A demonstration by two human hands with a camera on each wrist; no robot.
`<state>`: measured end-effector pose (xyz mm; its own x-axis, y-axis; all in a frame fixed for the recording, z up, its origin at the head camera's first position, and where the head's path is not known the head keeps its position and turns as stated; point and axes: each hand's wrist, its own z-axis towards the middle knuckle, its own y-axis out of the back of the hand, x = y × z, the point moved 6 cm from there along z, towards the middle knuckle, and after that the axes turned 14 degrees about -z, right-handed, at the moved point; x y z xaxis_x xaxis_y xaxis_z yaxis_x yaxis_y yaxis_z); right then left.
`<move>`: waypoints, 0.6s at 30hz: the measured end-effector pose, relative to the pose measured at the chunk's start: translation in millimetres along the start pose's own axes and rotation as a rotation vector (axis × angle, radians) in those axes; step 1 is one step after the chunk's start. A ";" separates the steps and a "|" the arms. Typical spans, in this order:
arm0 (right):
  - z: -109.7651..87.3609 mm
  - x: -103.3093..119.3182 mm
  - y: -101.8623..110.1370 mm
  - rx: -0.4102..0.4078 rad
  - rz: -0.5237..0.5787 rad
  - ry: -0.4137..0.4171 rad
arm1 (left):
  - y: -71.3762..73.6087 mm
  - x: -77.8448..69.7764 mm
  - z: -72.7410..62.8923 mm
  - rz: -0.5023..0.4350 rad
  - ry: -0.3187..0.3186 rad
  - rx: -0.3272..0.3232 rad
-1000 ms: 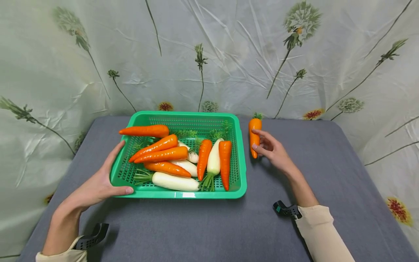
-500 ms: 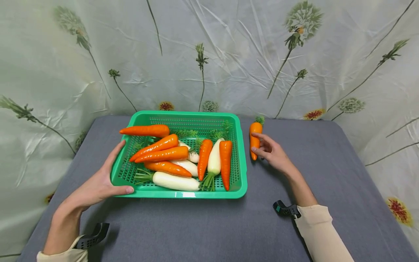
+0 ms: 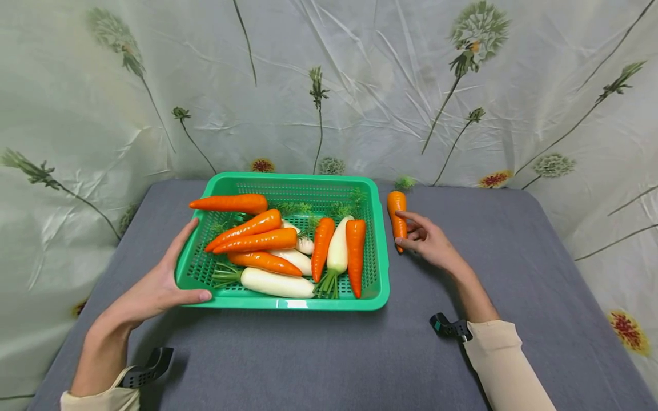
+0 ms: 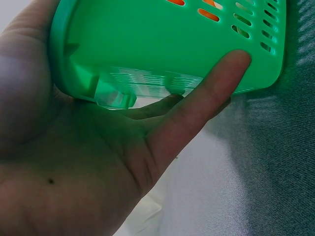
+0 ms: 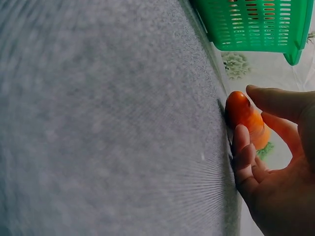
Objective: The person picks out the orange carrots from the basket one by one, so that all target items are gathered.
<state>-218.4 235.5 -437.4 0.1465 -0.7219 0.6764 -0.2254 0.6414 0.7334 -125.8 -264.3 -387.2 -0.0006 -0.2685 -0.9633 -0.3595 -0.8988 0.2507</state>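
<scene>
A green plastic basket [image 3: 382, 268] stands on the grey cloth, holding several orange carrots [image 3: 254, 241] and white radishes [image 3: 277, 283]. My left hand [image 3: 154, 285] grips its left end, thumb on the front rim and the other fingers along the left side. In the left wrist view, fingers [image 4: 216, 88] press against the basket's outer wall. Right of the basket, one carrot [image 3: 397, 206] with a green top lies on the cloth. My right hand [image 3: 429, 242] holds this carrot by its lower part between thumb and fingers; the right wrist view shows its orange tip [image 5: 238, 108] between them.
Grey cloth [image 3: 319, 359] covers the table. Behind it hangs a pale curtain [image 3: 360, 85] with a dandelion print. One carrot [image 3: 231, 203] in the basket lies across the left rim, its tip sticking out.
The carrot at my right hand has turned on the cloth, its thick end swinging left and its tip slightly right. My left hand and the basket stay put.
</scene>
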 end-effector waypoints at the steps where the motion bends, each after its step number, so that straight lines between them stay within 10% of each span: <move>1: 0.2 -0.3 -0.1 -0.004 -0.001 0.003 | -0.1 0.0 0.1 -0.001 -0.003 0.002; 18: -1.8 1.3 10.1 -0.097 -0.003 -0.027 | -0.5 -0.4 0.5 -0.006 -0.006 0.000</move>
<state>-218.7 241.5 -429.0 0.1210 -0.7294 0.6733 -0.1304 0.6607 0.7392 -126.1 -263.5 -387.0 -0.0043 -0.2612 -0.9653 -0.3599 -0.9002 0.2452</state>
